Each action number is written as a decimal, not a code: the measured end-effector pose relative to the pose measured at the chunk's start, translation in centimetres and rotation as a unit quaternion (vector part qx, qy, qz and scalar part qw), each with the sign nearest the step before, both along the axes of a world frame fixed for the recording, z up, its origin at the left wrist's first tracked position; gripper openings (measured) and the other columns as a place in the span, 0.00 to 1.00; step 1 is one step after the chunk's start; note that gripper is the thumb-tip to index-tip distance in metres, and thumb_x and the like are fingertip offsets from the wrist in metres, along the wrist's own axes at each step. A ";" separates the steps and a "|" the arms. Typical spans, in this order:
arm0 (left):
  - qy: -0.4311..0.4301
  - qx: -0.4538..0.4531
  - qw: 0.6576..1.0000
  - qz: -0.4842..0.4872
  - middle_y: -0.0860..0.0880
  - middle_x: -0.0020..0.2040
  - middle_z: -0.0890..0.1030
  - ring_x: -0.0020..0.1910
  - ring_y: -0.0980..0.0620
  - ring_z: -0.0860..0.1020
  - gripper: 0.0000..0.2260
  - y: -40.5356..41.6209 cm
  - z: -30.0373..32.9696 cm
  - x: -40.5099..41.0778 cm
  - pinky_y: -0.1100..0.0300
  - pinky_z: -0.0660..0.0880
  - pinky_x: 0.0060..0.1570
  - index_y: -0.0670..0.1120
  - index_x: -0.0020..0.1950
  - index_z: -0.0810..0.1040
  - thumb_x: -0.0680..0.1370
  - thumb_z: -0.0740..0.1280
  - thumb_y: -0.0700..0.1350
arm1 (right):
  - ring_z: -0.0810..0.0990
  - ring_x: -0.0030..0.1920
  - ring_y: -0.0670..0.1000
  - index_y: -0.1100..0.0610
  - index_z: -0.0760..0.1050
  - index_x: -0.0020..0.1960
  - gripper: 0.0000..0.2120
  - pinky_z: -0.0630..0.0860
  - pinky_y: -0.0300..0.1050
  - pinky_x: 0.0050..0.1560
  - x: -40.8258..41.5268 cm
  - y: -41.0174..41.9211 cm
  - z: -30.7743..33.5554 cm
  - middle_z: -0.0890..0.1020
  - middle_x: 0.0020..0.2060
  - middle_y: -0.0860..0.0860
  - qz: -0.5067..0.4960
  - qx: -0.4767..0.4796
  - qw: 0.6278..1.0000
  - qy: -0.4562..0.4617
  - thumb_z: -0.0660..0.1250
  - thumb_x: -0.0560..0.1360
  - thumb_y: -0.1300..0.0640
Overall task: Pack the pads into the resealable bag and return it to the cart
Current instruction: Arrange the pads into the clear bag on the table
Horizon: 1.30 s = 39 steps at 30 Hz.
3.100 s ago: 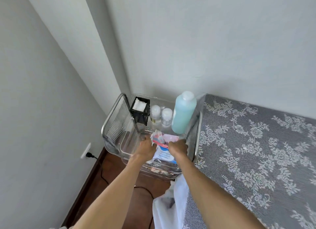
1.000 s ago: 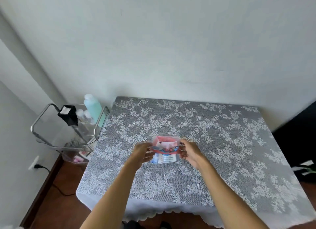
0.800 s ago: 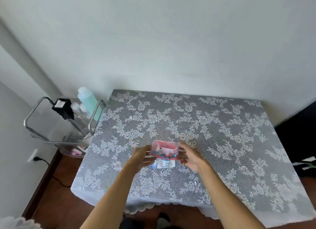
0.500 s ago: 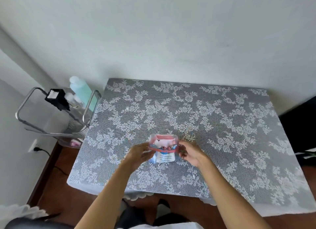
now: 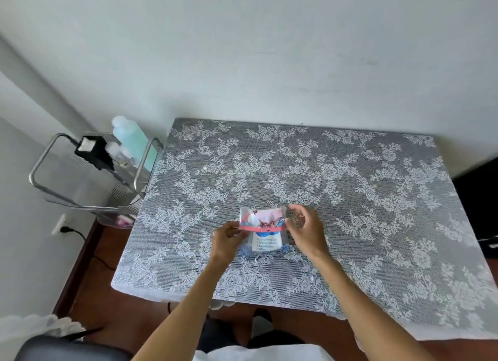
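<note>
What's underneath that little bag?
The resealable bag lies on the lace tablecloth, with the left hand and right hand at its sides. The table itself stays hidden under the cloth.

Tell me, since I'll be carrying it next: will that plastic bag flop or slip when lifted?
The bag looks thin and crinkled, so probably floppy. Its glossy film may be slippery. It seems light: the left hand and right hand hold only its edges.
</note>
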<state>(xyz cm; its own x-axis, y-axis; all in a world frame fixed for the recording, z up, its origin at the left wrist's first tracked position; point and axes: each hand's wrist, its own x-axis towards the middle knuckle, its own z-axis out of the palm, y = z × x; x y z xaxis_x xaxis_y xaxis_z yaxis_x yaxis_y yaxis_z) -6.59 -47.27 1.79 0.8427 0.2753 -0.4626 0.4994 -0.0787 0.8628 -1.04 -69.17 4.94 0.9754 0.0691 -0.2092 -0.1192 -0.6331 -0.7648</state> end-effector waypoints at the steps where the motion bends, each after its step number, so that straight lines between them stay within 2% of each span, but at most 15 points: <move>1: 0.002 0.001 1.000 0.006 0.53 0.41 0.85 0.37 0.61 0.84 0.12 -0.1 0.0 0.0 0.66 0.80 0.36 0.41 0.56 0.78 0.73 0.72 0.35 | 0.75 0.51 0.45 0.50 0.76 0.59 0.13 0.75 0.37 0.45 -0.2 0.3 0.0 0.77 0.54 0.47 0.020 -0.033 0.996 -0.079 0.71 0.75 0.54; 3: 0.002 0.003 1.000 0.008 0.52 0.41 0.85 0.37 0.61 0.84 0.13 -0.2 0.0 0.0 0.67 0.80 0.35 0.42 0.57 0.78 0.74 0.72 0.36 | 0.74 0.52 0.46 0.53 0.79 0.54 0.12 0.74 0.39 0.50 -0.7 0.9 0.1 0.79 0.52 0.48 0.105 -0.096 0.972 -0.187 0.74 0.72 0.53; 7: -0.012 -0.014 1.000 0.016 0.51 0.41 0.85 0.37 0.60 0.85 0.15 -0.4 0.2 -0.1 0.69 0.79 0.33 0.44 0.58 0.75 0.73 0.72 0.35 | 0.76 0.50 0.51 0.55 0.83 0.53 0.15 0.77 0.47 0.54 -1.2 2.6 0.1 0.81 0.49 0.49 0.222 -0.191 0.927 -0.234 0.76 0.70 0.48; 12: -0.041 0.010 0.999 -0.004 0.50 0.40 0.85 0.37 0.57 0.85 0.16 -0.6 0.5 -0.3 0.65 0.80 0.33 0.46 0.57 0.74 0.73 0.73 0.36 | 0.76 0.52 0.52 0.54 0.82 0.56 0.17 0.75 0.50 0.56 -0.9 4.5 -0.1 0.82 0.51 0.49 0.261 -0.244 0.907 -0.221 0.74 0.71 0.47; 15: -0.055 -0.005 0.998 -0.007 0.45 0.41 0.86 0.39 0.54 0.86 0.16 -0.6 0.3 -0.4 0.64 0.81 0.36 0.46 0.56 0.74 0.72 0.73 0.35 | 0.76 0.50 0.52 0.55 0.83 0.53 0.14 0.75 0.51 0.55 -0.6 4.9 -0.2 0.82 0.49 0.49 0.256 -0.260 0.904 -0.223 0.73 0.73 0.47; 18: -0.061 -0.004 0.998 -0.006 0.46 0.39 0.86 0.38 0.54 0.85 0.16 -0.5 0.2 -0.7 0.65 0.80 0.36 0.46 0.56 0.73 0.73 0.72 0.34 | 0.76 0.47 0.50 0.55 0.83 0.50 0.11 0.74 0.48 0.51 -0.2 5.1 -0.2 0.84 0.46 0.47 0.255 -0.264 0.901 -0.232 0.70 0.75 0.48; 21: -0.068 0.016 0.998 0.000 0.46 0.40 0.85 0.39 0.55 0.85 0.16 -0.4 0.1 -1.1 0.63 0.81 0.37 0.47 0.56 0.73 0.73 0.72 0.34 | 0.78 0.45 0.47 0.53 0.82 0.52 0.10 0.70 0.44 0.50 0.2 5.4 0.1 0.85 0.46 0.45 0.249 -0.253 0.907 -0.227 0.68 0.76 0.49; 23: -0.067 0.018 0.998 -0.001 0.46 0.41 0.85 0.41 0.54 0.85 0.16 -0.3 0.0 -1.3 0.63 0.81 0.37 0.46 0.55 0.73 0.73 0.72 0.32 | 0.79 0.43 0.46 0.52 0.82 0.53 0.10 0.71 0.43 0.50 0.7 5.6 0.4 0.86 0.45 0.45 0.242 -0.249 0.913 -0.214 0.69 0.76 0.48; 27: -0.069 0.038 0.997 -0.006 0.49 0.42 0.86 0.42 0.55 0.85 0.13 -0.2 0.0 -1.6 0.63 0.82 0.36 0.45 0.54 0.74 0.74 0.71 0.34 | 0.76 0.40 0.44 0.50 0.82 0.54 0.10 0.75 0.49 0.55 1.4 5.7 0.6 0.85 0.42 0.45 0.254 -0.214 0.927 -0.175 0.70 0.75 0.48; 29: -0.076 0.049 0.996 -0.009 0.48 0.42 0.86 0.42 0.53 0.85 0.14 0.0 -0.2 -1.7 0.60 0.82 0.39 0.43 0.56 0.75 0.74 0.72 0.34 | 0.76 0.44 0.45 0.49 0.80 0.57 0.14 0.75 0.50 0.55 1.2 5.3 0.4 0.83 0.44 0.45 0.256 -0.196 0.929 -0.181 0.72 0.73 0.46; 32: -0.077 0.045 0.996 -0.009 0.48 0.41 0.85 0.41 0.56 0.84 0.18 0.5 -0.5 -1.7 0.62 0.82 0.38 0.42 0.61 0.75 0.73 0.72 0.34 | 0.75 0.52 0.47 0.48 0.75 0.64 0.28 0.73 0.49 0.57 0.5 3.5 -0.1 0.80 0.52 0.48 0.213 -0.176 0.943 -0.184 0.76 0.67 0.42; 35: -0.081 0.043 0.995 -0.025 0.46 0.41 0.85 0.42 0.51 0.84 0.25 1.0 -0.7 -1.9 0.57 0.83 0.41 0.45 0.68 0.71 0.74 0.72 0.33 | 0.72 0.61 0.49 0.48 0.66 0.71 0.41 0.69 0.51 0.64 -0.4 1.2 -1.0 0.75 0.62 0.50 0.164 -0.159 0.965 -0.130 0.79 0.62 0.42; 37: -0.077 0.061 0.994 -0.053 0.46 0.42 0.84 0.44 0.49 0.84 0.28 1.2 -0.9 -2.2 0.56 0.83 0.43 0.47 0.72 0.67 0.74 0.71 0.35 | 0.71 0.65 0.51 0.47 0.63 0.73 0.43 0.67 0.55 0.67 -0.9 0.4 -1.6 0.74 0.67 0.51 0.147 -0.134 0.977 -0.072 0.79 0.63 0.44; 39: -0.078 0.086 0.990 -0.083 0.49 0.43 0.84 0.44 0.55 0.83 0.28 1.3 -1.0 -2.4 0.64 0.81 0.40 0.46 0.73 0.66 0.76 0.70 0.36 | 0.72 0.67 0.52 0.46 0.61 0.75 0.42 0.70 0.59 0.66 -1.3 0.3 -1.8 0.73 0.69 0.51 0.134 -0.105 0.985 -0.020 0.78 0.66 0.48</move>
